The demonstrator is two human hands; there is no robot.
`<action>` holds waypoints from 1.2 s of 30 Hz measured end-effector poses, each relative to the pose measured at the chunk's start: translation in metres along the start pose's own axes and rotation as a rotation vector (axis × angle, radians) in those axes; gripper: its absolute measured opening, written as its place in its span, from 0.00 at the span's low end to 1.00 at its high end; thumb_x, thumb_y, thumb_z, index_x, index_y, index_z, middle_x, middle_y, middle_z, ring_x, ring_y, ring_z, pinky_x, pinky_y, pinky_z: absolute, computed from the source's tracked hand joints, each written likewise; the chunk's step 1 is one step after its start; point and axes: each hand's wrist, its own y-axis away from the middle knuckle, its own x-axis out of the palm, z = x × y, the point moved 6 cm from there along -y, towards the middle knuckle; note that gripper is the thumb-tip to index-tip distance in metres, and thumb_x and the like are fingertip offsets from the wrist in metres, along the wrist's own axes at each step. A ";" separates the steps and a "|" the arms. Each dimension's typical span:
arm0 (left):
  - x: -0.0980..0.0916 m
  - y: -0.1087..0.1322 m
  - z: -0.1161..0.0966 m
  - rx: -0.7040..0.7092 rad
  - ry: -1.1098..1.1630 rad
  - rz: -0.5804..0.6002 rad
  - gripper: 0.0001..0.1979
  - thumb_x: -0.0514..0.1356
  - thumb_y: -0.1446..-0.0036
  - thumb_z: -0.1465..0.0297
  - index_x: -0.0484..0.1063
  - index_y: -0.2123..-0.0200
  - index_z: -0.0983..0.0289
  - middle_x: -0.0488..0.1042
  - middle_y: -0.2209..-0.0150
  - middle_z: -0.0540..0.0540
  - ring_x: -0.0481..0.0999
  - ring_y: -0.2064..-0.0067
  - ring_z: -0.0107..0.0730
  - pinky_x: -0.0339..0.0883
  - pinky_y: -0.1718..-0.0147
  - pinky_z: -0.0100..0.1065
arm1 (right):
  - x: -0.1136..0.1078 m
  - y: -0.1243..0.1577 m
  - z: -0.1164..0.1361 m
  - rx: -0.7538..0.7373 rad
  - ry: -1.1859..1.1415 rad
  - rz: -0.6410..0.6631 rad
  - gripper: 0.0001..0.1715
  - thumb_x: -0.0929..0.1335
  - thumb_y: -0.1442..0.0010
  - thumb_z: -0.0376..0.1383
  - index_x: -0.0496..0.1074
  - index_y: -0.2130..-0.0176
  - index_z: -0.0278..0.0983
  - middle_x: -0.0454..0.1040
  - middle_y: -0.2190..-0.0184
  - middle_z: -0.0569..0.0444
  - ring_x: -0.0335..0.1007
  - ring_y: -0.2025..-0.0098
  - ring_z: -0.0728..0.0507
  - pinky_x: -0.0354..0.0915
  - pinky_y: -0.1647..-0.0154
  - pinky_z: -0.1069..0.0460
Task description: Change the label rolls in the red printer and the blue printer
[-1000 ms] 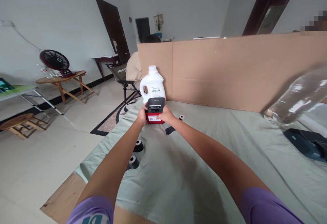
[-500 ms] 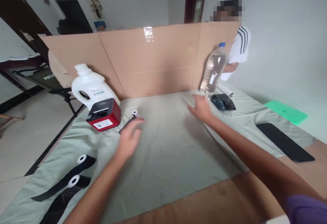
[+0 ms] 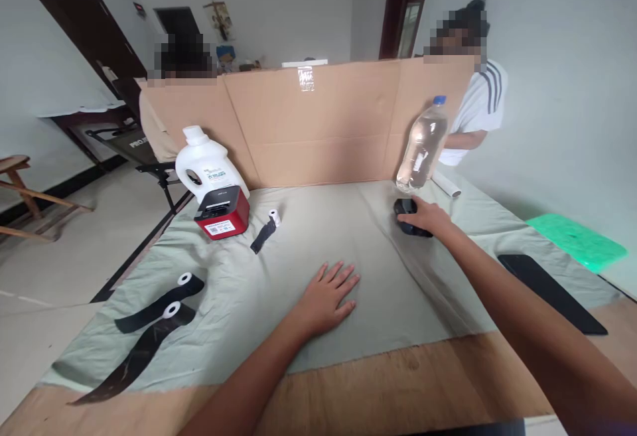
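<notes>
- The right hand (image 3: 434, 216), arm stretched forward, curls its fingers around a small dark handheld device (image 3: 406, 206); the thumb lies across the near side, and the farther fingertips are hidden from view.
- That device sits on a grey-green cloth (image 3: 338, 223), directly under the right fingers.
- The left hand (image 3: 326, 300) rests palm down on the cloth, nearer the wearer, fingers spread and holding nothing.
- Just beyond the right fingers, a clear bottle with a blue cap (image 3: 423, 147) tilts in front of a cardboard panel (image 3: 318, 124); a white tube (image 3: 446, 184) lies beside the bottle, on its right.
- Well to the right of the right fingers, and nearer the wearer, is a flat black slab (image 3: 547, 295); past it is a bright green item (image 3: 577, 240), too unclear to name.
- Ahead and left of the left fingers, a small white roll (image 3: 275, 218) trails a black strip (image 3: 263, 235).
- Farther left of those fingers stands a red and black printer (image 3: 233, 216) with a white label, close in front of a white detergent jug (image 3: 204, 164).
- Well left of the left hand, two black rolls with white ends (image 3: 182, 314) lie side by side, their strips unrolled; the nearer strip reaches the bare wood of the bench (image 3: 388, 383).
- Beyond both hands, two people are partly hidden by the cardboard.
</notes>
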 end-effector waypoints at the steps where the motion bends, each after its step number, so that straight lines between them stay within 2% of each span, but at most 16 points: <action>1: 0.000 0.000 -0.001 -0.002 0.008 -0.002 0.31 0.44 0.29 0.52 0.50 0.27 0.52 0.47 0.25 0.50 0.44 0.24 0.45 0.36 0.28 0.55 | 0.004 0.013 0.020 0.026 0.002 0.046 0.48 0.71 0.46 0.56 0.64 0.36 0.33 0.74 0.50 0.26 0.75 0.50 0.23 0.67 0.57 0.38; 4: 0.000 -0.001 -0.001 -0.001 0.027 -0.021 0.30 0.45 0.29 0.53 0.52 0.28 0.53 0.48 0.25 0.50 0.44 0.24 0.46 0.35 0.28 0.56 | 0.015 0.053 0.094 -0.053 0.028 0.161 0.47 0.70 0.45 0.57 0.63 0.37 0.34 0.75 0.51 0.31 0.74 0.48 0.25 0.67 0.55 0.40; 7: 0.000 0.001 -0.002 0.011 0.048 -0.049 0.30 0.49 0.30 0.54 0.55 0.29 0.54 0.52 0.26 0.51 0.46 0.25 0.47 0.35 0.28 0.58 | 0.028 0.086 0.159 -0.150 0.057 0.257 0.43 0.70 0.45 0.55 0.63 0.39 0.34 0.77 0.53 0.33 0.74 0.48 0.25 0.68 0.54 0.39; 9: 0.000 0.003 -0.003 0.025 0.063 -0.066 0.29 0.50 0.31 0.55 0.56 0.29 0.53 0.54 0.27 0.52 0.48 0.25 0.47 0.34 0.29 0.60 | 0.036 0.098 0.188 -0.179 0.065 0.281 0.43 0.70 0.45 0.54 0.62 0.39 0.34 0.77 0.53 0.32 0.72 0.46 0.24 0.68 0.54 0.39; 12: 0.001 0.007 -0.003 0.040 0.079 -0.091 0.29 0.50 0.30 0.56 0.56 0.29 0.54 0.56 0.28 0.53 0.49 0.25 0.46 0.34 0.29 0.61 | 0.045 0.102 0.208 -0.151 0.089 0.250 0.46 0.70 0.45 0.53 0.60 0.37 0.33 0.75 0.52 0.30 0.70 0.44 0.24 0.68 0.53 0.39; 18: 0.004 0.006 -0.001 0.057 0.076 -0.123 0.29 0.50 0.30 0.55 0.57 0.30 0.54 0.57 0.28 0.55 0.52 0.26 0.44 0.34 0.28 0.59 | 0.061 0.105 0.208 -0.100 0.102 0.243 0.50 0.70 0.44 0.54 0.56 0.34 0.31 0.73 0.50 0.28 0.70 0.44 0.24 0.68 0.52 0.39; 22: 0.002 0.005 -0.001 0.060 0.097 -0.135 0.28 0.51 0.31 0.56 0.59 0.31 0.55 0.59 0.29 0.56 0.55 0.28 0.46 0.36 0.29 0.59 | 0.059 0.112 0.201 -0.088 0.109 0.238 0.53 0.69 0.43 0.59 0.55 0.31 0.33 0.71 0.48 0.28 0.71 0.45 0.25 0.67 0.50 0.38; 24: -0.002 0.007 -0.004 0.079 0.118 -0.165 0.26 0.54 0.33 0.58 0.64 0.34 0.55 0.63 0.31 0.56 0.59 0.30 0.47 0.42 0.30 0.57 | 0.055 0.111 0.194 -0.097 0.079 0.231 0.56 0.65 0.42 0.65 0.53 0.30 0.34 0.70 0.46 0.27 0.72 0.45 0.24 0.66 0.49 0.36; 25: -0.005 0.008 -0.005 0.086 0.131 -0.187 0.23 0.55 0.34 0.60 0.69 0.37 0.56 0.68 0.34 0.57 0.64 0.33 0.47 0.49 0.32 0.55 | 0.053 0.108 0.189 -0.106 0.045 0.222 0.57 0.63 0.42 0.67 0.52 0.29 0.36 0.69 0.44 0.27 0.71 0.44 0.24 0.65 0.48 0.35; 27: -0.013 0.011 -0.002 0.038 0.177 -0.261 0.16 0.56 0.36 0.64 0.78 0.49 0.58 0.80 0.47 0.57 0.76 0.45 0.43 0.63 0.42 0.46 | 0.053 0.099 0.176 -0.127 -0.061 0.188 0.53 0.59 0.39 0.66 0.53 0.29 0.37 0.68 0.42 0.28 0.70 0.43 0.24 0.64 0.46 0.35; 29: -0.026 0.015 0.015 -0.113 0.271 -0.400 0.13 0.54 0.36 0.66 0.80 0.61 0.60 0.81 0.65 0.55 0.78 0.62 0.37 0.69 0.57 0.38 | 0.060 0.088 0.163 -0.179 -0.241 0.150 0.44 0.57 0.33 0.60 0.58 0.31 0.36 0.69 0.41 0.31 0.69 0.40 0.29 0.63 0.42 0.38; 31: -0.040 0.017 0.041 -0.298 0.408 -0.578 0.14 0.53 0.36 0.66 0.79 0.65 0.61 0.75 0.74 0.51 0.72 0.71 0.32 0.65 0.66 0.33 | 0.073 0.079 0.150 -0.237 -0.461 0.117 0.36 0.56 0.30 0.52 0.62 0.34 0.35 0.71 0.41 0.37 0.69 0.39 0.35 0.62 0.39 0.42; 33: -0.052 0.013 0.068 -0.408 0.511 -0.689 0.15 0.53 0.37 0.66 0.80 0.60 0.61 0.73 0.75 0.50 0.70 0.73 0.31 0.63 0.68 0.31 | 0.088 0.075 0.139 -0.276 -0.643 0.071 0.32 0.55 0.30 0.49 0.65 0.37 0.35 0.72 0.39 0.42 0.68 0.38 0.40 0.61 0.36 0.45; 34: -0.056 0.008 0.079 -0.424 0.530 -0.695 0.15 0.54 0.37 0.67 0.81 0.56 0.61 0.73 0.75 0.49 0.70 0.72 0.31 0.63 0.68 0.31 | 0.095 0.075 0.135 -0.283 -0.703 0.044 0.32 0.55 0.30 0.49 0.66 0.38 0.35 0.72 0.39 0.43 0.67 0.37 0.41 0.60 0.35 0.45; 36: -0.058 -0.007 0.093 -0.413 0.529 -0.625 0.19 0.56 0.39 0.68 0.80 0.48 0.60 0.76 0.73 0.50 0.70 0.71 0.33 0.64 0.66 0.32 | 0.105 0.076 0.128 -0.282 -0.771 -0.004 0.34 0.54 0.30 0.51 0.67 0.38 0.36 0.71 0.38 0.44 0.66 0.35 0.41 0.58 0.33 0.44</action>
